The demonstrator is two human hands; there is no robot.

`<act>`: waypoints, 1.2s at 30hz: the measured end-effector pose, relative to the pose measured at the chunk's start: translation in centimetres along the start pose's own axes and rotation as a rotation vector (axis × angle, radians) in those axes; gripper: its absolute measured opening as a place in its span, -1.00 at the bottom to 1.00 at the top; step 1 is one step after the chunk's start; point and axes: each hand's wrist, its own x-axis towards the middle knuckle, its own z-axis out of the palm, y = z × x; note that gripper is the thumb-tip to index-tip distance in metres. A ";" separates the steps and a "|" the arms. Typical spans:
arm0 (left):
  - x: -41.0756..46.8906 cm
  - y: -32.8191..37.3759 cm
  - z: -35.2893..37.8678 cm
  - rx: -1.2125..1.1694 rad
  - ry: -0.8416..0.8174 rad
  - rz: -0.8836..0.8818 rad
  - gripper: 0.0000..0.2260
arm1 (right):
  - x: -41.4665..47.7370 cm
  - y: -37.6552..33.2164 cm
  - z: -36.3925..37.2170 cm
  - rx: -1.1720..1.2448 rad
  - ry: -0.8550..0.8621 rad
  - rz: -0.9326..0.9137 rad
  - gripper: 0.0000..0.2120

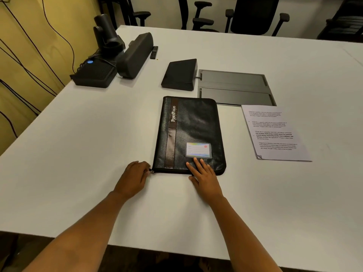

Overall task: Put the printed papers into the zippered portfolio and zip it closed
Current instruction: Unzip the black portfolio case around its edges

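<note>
A black zippered portfolio (189,132) lies flat and closed on the white table (78,134), with a brown stripe and a label card on its cover. My left hand (135,176) is at its near left corner, fingers curled and pinching the metal zipper pull (151,171). My right hand (203,174) rests flat on the cover's near edge with straight fingers. The printed papers (275,133) lie in a stack on the table to the right of the portfolio, apart from both hands.
Behind the portfolio sit a black wedge-shaped device (179,75) and a grey recessed cable hatch (235,88). At the back left stand a speaker bar (135,54), a camera (106,32) and a black box (94,74) with cables. Office chairs (253,14) line the far side.
</note>
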 end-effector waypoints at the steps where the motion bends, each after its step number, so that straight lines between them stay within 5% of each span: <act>1: 0.0 0.0 -0.1 0.026 0.006 -0.006 -0.91 | 0.0 0.0 0.0 0.000 0.001 -0.001 -0.54; 20: -1.3 0.9 1.6 -0.234 0.260 -0.386 -0.91 | 0.0 0.0 -0.5 0.030 -0.015 0.012 -0.54; 30: 0.2 1.6 1.6 -0.169 0.327 -0.250 -0.71 | 1.3 -0.7 -2.2 0.228 0.243 0.102 -0.67; 36: 4.7 3.3 1.7 -0.084 0.205 -0.088 -0.70 | 3.2 0.5 -3.4 0.402 0.386 0.467 -0.57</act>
